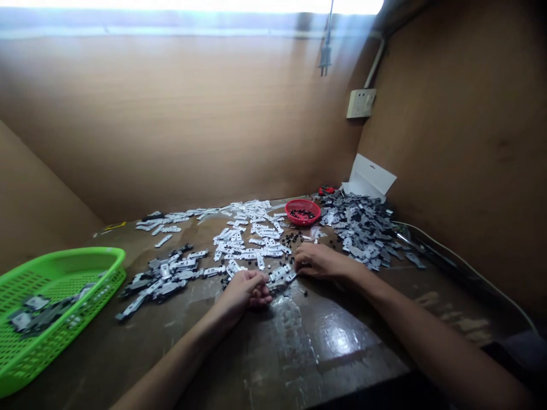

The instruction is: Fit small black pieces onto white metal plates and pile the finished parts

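Note:
My left hand rests on the worn table with its fingers curled around a small grey-and-white metal part. My right hand lies just to the right, fingers bent and pinched at the other end of that part. Many similar flat white parts lie spread out just beyond both hands. Small black pieces are scattered near my right fingertips.
A green plastic basket with a few dark parts stands at the left edge. A small red basket of black pieces sits at the back, beside a grey heap of parts. Another pile lies left. Brown walls enclose the table.

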`<state>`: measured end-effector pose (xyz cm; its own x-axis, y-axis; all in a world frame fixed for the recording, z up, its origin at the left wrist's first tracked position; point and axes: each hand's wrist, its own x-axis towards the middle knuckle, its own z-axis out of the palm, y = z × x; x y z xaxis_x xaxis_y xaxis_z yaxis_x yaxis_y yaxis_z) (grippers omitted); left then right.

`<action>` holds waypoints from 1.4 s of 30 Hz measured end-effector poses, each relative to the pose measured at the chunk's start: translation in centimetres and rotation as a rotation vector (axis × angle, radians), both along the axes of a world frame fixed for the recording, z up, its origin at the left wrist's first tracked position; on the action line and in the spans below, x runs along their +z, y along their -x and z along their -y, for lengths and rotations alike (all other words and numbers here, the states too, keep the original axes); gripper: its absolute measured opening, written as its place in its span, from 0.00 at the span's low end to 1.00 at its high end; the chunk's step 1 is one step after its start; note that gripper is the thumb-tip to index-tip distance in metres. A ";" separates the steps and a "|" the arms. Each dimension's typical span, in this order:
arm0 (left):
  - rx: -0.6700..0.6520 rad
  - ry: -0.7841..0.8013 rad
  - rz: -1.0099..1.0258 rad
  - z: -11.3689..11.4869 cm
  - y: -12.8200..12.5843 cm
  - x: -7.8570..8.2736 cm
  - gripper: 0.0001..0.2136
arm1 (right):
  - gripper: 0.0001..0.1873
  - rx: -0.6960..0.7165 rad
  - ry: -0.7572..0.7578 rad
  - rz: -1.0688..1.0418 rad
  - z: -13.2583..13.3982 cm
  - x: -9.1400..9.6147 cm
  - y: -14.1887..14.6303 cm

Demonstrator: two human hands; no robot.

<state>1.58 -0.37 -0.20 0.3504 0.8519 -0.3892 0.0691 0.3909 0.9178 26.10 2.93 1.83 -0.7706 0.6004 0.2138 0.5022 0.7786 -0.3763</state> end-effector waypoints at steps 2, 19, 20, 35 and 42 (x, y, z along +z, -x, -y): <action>0.003 0.004 0.004 0.0 0.0 0.0 0.13 | 0.05 -0.015 -0.037 0.011 0.0 -0.1 0.0; 0.004 -0.015 -0.039 0.2 -0.2 0.4 0.14 | 0.13 -0.571 0.091 -0.478 -1.2 0.4 -0.7; 0.004 -0.015 -0.035 0.2 -0.2 0.4 0.14 | 0.13 -0.598 0.150 -0.523 -1.3 0.3 -0.5; 0.019 -0.042 -0.065 0.4 -0.3 -0.1 0.11 | 0.15 -0.413 0.908 -0.951 1.3 0.3 3.1; -0.005 -0.055 -0.040 0.3 0.1 -0.5 0.11 | 0.09 -0.377 0.846 -0.827 1.9 -0.4 4.1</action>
